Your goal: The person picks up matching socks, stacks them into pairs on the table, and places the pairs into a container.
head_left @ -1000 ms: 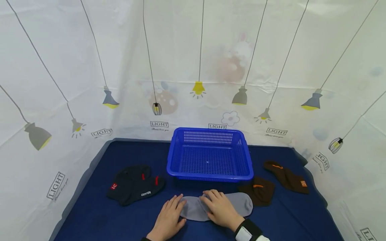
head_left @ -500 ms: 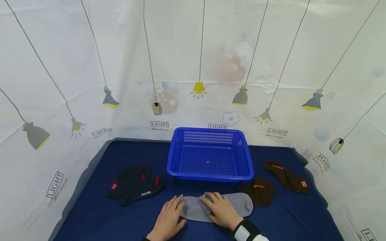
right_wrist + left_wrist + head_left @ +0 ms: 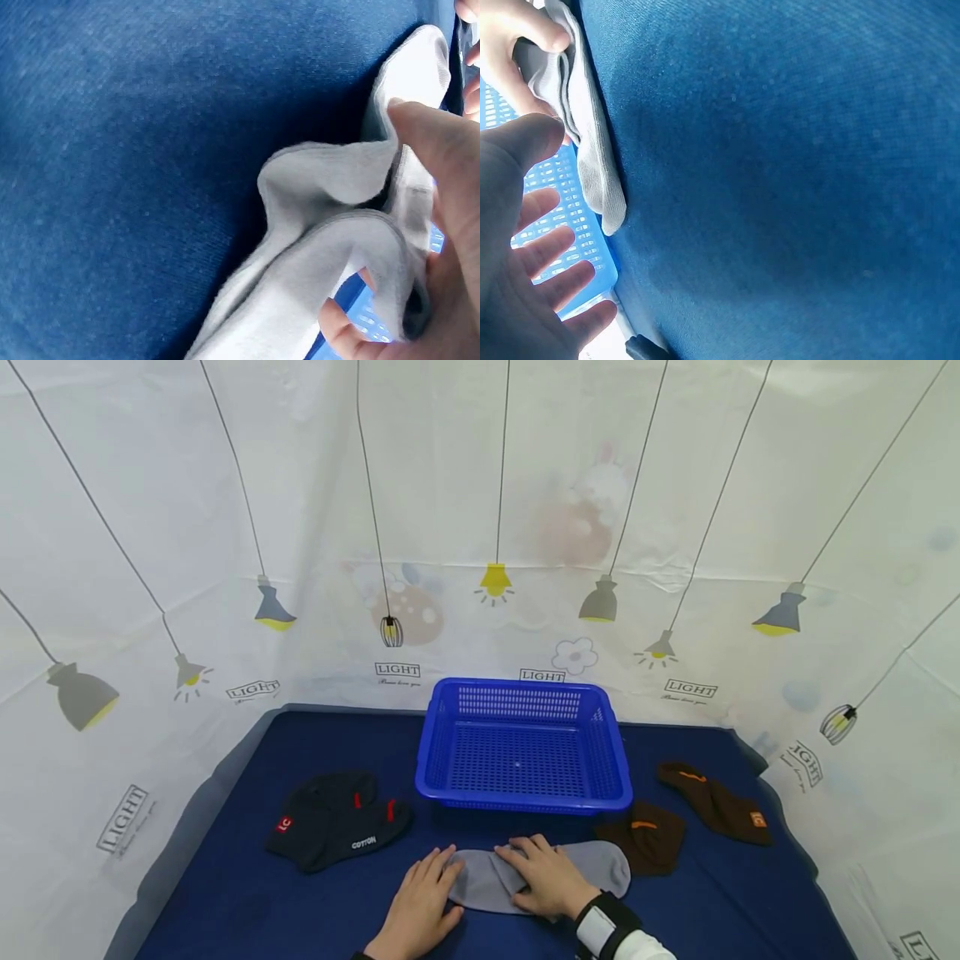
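A light grey sock (image 3: 480, 883) lies across the front of the table, its rounded end reaching right past the hands. My right hand (image 3: 551, 878) is over its middle. In the right wrist view, the thumb and curled fingers pinch folds of the grey sock (image 3: 322, 180), which rise in loose waves. My left hand (image 3: 420, 902) lies at the sock's left end with fingers stretched out. The left wrist view shows those fingers (image 3: 566, 285) spread and relaxed, beside the grey sock (image 3: 592, 142), with nothing between them.
Behind the hands stands a blue plastic basket (image 3: 523, 804) with perforated sides. Dark socks (image 3: 330, 818) with red marks lie to the left. Brown socks (image 3: 652, 843) with orange marks lie to the right, one close to the grey sock. A printed white sheet (image 3: 480, 485) encloses the table.
My right hand has shifted slightly at the grey sock, its wrist moving a little up. A bit of grey cloth now shows below the palm. My left hand stays put.
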### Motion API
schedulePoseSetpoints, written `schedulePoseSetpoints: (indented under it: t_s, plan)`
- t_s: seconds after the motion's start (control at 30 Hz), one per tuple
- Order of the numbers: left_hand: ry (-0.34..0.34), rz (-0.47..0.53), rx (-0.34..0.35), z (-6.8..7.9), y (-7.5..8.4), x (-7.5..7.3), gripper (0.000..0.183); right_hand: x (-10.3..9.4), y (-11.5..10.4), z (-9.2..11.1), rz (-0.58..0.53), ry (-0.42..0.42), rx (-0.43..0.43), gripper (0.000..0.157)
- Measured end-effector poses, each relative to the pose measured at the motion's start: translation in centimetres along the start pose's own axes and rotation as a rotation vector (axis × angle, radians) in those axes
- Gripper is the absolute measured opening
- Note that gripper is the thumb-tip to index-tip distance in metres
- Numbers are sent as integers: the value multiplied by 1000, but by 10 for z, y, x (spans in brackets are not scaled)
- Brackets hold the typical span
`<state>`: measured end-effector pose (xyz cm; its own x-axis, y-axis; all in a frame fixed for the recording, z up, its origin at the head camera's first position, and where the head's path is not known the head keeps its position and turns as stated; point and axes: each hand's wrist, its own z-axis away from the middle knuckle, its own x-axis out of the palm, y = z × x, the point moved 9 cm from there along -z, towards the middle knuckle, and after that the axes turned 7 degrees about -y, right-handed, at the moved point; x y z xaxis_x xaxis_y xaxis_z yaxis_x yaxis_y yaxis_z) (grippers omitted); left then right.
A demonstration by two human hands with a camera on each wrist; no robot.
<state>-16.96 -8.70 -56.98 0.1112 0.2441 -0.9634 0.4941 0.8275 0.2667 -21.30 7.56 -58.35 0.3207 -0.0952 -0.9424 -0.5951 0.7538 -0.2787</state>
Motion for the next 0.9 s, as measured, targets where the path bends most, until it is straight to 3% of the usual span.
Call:
schedulePoseSetpoints:
  t_s: [0.1, 0.37, 0.67, 0.9]
  plan:
    - [3, -1, 1, 0, 0, 0, 60, -1, 0, -2, -7, 26, 1, 59]
    - [15, 0, 13, 0, 0, -1, 59, -11, -5, -8, 0, 195, -62, 27]
    - [-7, 27, 2, -1, -2, 0, 59, -18, -7, -7, 28, 304, -118, 20]
    - [-12, 23, -3, -1, -1, 0, 59, -44, -12, 0, 44, 384, -142, 24]
